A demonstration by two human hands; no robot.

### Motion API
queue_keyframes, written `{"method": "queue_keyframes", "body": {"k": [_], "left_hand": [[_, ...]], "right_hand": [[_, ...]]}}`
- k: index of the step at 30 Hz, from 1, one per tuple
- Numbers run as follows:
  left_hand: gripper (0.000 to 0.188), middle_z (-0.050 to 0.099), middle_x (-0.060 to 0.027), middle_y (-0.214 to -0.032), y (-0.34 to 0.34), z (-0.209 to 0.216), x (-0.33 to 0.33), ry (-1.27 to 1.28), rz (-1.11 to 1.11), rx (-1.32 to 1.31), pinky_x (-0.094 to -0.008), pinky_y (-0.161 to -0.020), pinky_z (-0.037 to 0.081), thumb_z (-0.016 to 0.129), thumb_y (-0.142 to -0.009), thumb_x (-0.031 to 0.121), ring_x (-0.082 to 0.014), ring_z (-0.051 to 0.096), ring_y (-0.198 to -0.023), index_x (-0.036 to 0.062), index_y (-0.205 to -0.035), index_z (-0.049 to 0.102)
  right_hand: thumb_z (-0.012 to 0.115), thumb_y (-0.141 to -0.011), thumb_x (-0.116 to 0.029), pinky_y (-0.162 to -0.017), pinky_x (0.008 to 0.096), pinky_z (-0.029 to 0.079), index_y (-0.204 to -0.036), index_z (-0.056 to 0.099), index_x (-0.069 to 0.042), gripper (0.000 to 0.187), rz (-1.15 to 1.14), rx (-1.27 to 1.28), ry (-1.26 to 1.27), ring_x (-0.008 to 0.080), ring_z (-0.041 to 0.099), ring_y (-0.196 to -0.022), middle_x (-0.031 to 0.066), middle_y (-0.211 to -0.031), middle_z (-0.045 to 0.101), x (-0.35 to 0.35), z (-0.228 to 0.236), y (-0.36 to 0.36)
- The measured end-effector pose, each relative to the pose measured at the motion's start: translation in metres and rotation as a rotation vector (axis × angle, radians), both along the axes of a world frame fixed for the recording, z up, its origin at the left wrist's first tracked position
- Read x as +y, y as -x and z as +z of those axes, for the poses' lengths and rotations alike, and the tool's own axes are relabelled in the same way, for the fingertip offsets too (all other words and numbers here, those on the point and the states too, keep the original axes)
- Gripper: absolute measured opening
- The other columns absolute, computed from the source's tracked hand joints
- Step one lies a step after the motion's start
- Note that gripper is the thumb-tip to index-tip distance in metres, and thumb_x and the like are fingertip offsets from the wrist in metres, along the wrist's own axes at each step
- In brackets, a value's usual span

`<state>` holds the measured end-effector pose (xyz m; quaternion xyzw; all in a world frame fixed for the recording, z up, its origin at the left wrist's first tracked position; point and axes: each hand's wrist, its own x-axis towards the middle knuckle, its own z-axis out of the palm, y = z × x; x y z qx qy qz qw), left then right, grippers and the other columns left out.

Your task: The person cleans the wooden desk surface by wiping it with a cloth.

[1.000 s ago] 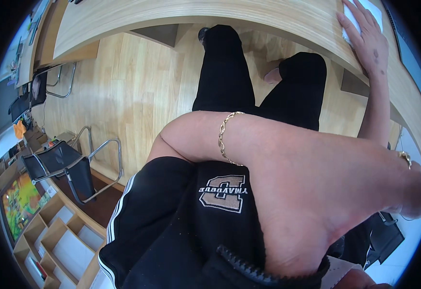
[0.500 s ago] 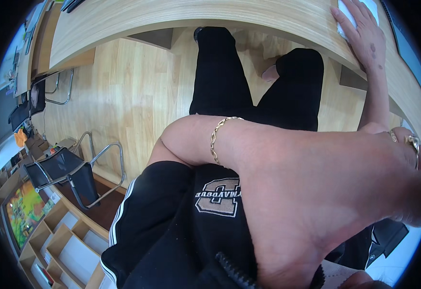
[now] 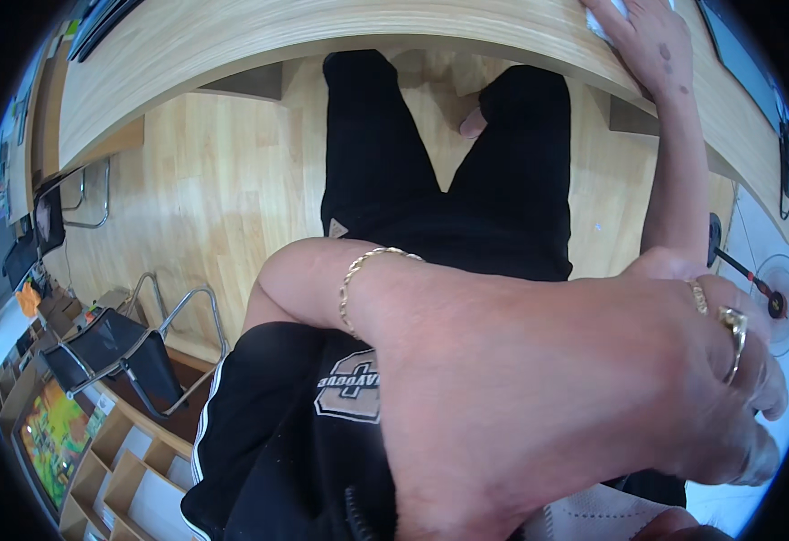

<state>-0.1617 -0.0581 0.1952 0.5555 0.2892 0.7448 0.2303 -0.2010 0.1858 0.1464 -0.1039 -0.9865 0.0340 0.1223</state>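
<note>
right hand (image 3: 656, 43) flat on thin white sheet (image 3: 598, 27) on wood-grain desk (image 3: 394, 18), upper right of frame, fingers extended, some cut off by top edge, left hand (image 3: 566, 361) large at lower right, ringed fingers loosely bent, can't tell if gripping anything, black chair (image 3: 110, 347) lower left

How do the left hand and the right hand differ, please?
The left hand looms large, close to the camera; the right hand looks smaller, lying over a white cloth or paper on the desk. The left hand wears rings; the right hand shows none, though its fingertips are cut off. Both show their backs.
</note>
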Motion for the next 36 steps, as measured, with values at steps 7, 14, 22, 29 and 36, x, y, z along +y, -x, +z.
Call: {"method": "queue_keyframes", "body": {"k": [7, 14, 22, 29, 36], "left_hand": [[0.077, 0.05, -0.0326, -0.137, -0.005, 0.002, 0.008, 0.054, -0.035, 0.099, -0.0456, -0.097, 0.04, 0.053, -0.081, 0.054, -0.0403, 0.053, -0.124, -0.0056, -0.129, 0.059], [0.08, 0.049, -0.0337, -0.138, 0.011, -0.006, -0.002, 0.07, -0.091, 0.182, -0.0477, -0.098, 0.039, 0.049, -0.085, 0.059, -0.0416, 0.052, -0.126, -0.006, -0.13, 0.059], [0.084, 0.048, -0.035, -0.14, 0.03, -0.015, -0.003, 0.136, -0.138, 0.248, -0.0501, -0.099, 0.038, 0.043, -0.09, 0.065, -0.0431, 0.05, -0.127, -0.0064, -0.131, 0.059], [0.079, 0.049, -0.0287, -0.142, 0.064, -0.016, -0.012, 0.282, -0.189, 0.61, -0.0493, -0.101, 0.034, 0.042, -0.094, 0.064, -0.0427, 0.048, -0.13, -0.0033, -0.131, 0.06], [0.068, 0.057, -0.02, -0.135, 0.037, -0.016, -0.022, 0.463, -0.178, 0.744, -0.0507, -0.106, 0.032, 0.055, -0.09, 0.046, -0.0402, 0.051, -0.126, 0.0047, -0.144, 0.048]], "right_hand": [[0.055, -0.093, -0.047, -0.109, 0.0484, 0.035, -0.136, 0.057, -0.014, 0.054, 0.021, 0.026, 0.0, 0.0343, 0.041, -0.138, 0.0132, -0.147, 0.049, 0.005, 0.0, 0.002], [0.056, -0.092, -0.048, -0.107, 0.0508, 0.036, -0.135, 0.058, -0.014, 0.054, 0.012, 0.011, -0.031, 0.0348, 0.043, -0.136, 0.0135, -0.145, 0.051, 0.014, 0.003, 0.001], [0.057, -0.092, -0.049, -0.108, 0.0504, 0.036, -0.135, 0.058, -0.014, 0.055, 0.039, 0.046, 0.011, 0.0348, 0.043, -0.136, 0.0142, -0.146, 0.05, 0.008, -0.006, -0.003], [0.049, -0.093, -0.06, -0.113, 0.0574, 0.03, -0.146, 0.048, -0.026, 0.062, -0.075, 0.143, -0.151, 0.0293, 0.036, -0.143, 0.0063, -0.155, 0.04, 0.026, -0.021, 0.007], [0.057, -0.091, -0.049, -0.111, 0.0647, 0.026, -0.146, 0.047, -0.02, 0.063, -0.089, 0.002, -0.067, 0.0384, 0.032, -0.143, 0.0136, -0.155, 0.037, 0.012, 0.001, -0.011]]}}
